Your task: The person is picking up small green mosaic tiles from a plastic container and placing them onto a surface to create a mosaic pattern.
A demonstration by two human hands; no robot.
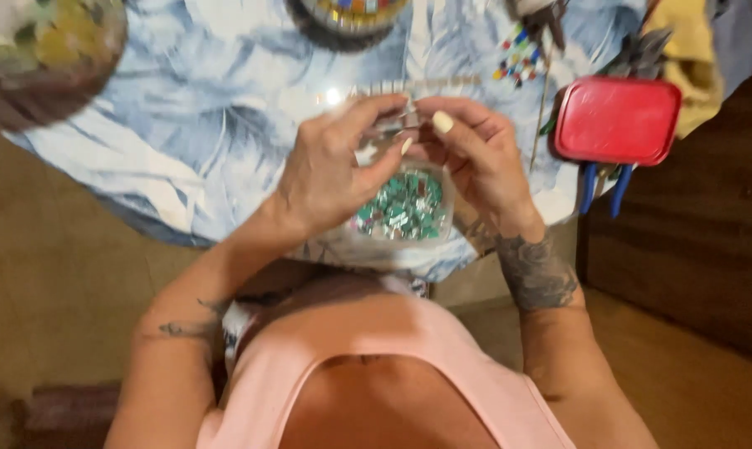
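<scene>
Clear bag (pixel 403 208) of green tiles, held above the table edge.

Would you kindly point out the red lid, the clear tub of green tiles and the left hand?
red lid (pixel 617 119), head view, its flat top.
clear tub (pixel 403 208), head view, tile-filled middle.
left hand (pixel 330 170), head view, its back.

Single head view; looks steeply down (near vertical) at table (pixel 185 150); close range, slightly blurred

- Two hands: left hand (pixel 330 170) and right hand (pixel 476 158), fingertips meeting.
- One clear container (pixel 405 208) of green and silver tile pieces, too many and too blurred to count.
- One red lidded box (pixel 617 120).
- One pair of blue-handled pliers (pixel 604 187).
- One round table (pixel 193 141).
</scene>
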